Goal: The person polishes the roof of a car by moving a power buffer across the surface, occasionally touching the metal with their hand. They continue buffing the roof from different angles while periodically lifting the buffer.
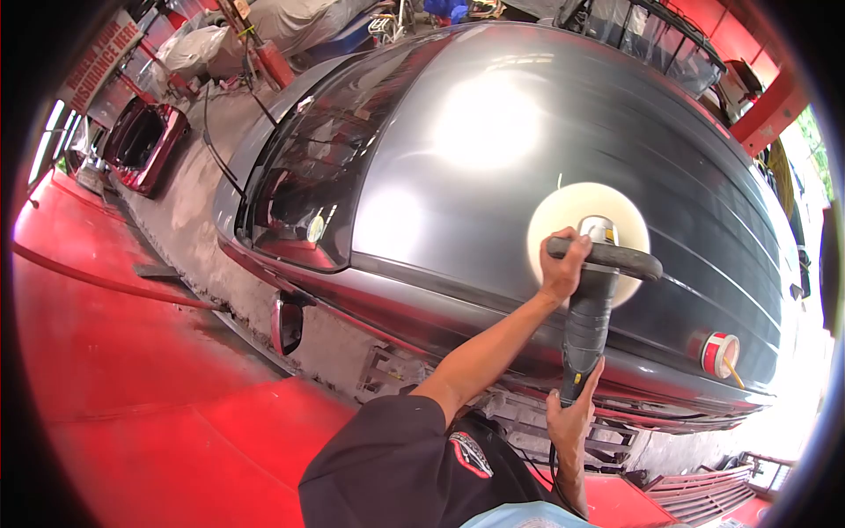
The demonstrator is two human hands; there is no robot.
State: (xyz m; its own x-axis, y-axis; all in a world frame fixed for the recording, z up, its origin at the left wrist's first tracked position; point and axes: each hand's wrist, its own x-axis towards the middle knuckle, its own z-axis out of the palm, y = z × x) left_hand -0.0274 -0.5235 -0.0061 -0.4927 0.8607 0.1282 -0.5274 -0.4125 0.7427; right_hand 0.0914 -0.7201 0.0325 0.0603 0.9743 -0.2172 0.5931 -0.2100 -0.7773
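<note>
My left hand (566,264) is wrapped round the black loop handle (629,260) of a rotary polisher (588,326). Lower down, my right hand (576,409) grips the rear of the tool's dark body, near its yellow switch. The polisher's round cream pad (550,216) lies over the shiny dark roof (458,220) of a vehicle; its underside is hidden. A power cord (553,462) hangs from the tool beside my right forearm. To the right, a red and white can (717,355) with a stick in it stands on the roof.
The windshield (317,194) and a side mirror (288,323) are at the left of the vehicle. Below lies a red surface (220,440) with a hose (106,282) across it. A red post (779,114) rises at right. Covered items (290,35) stand behind.
</note>
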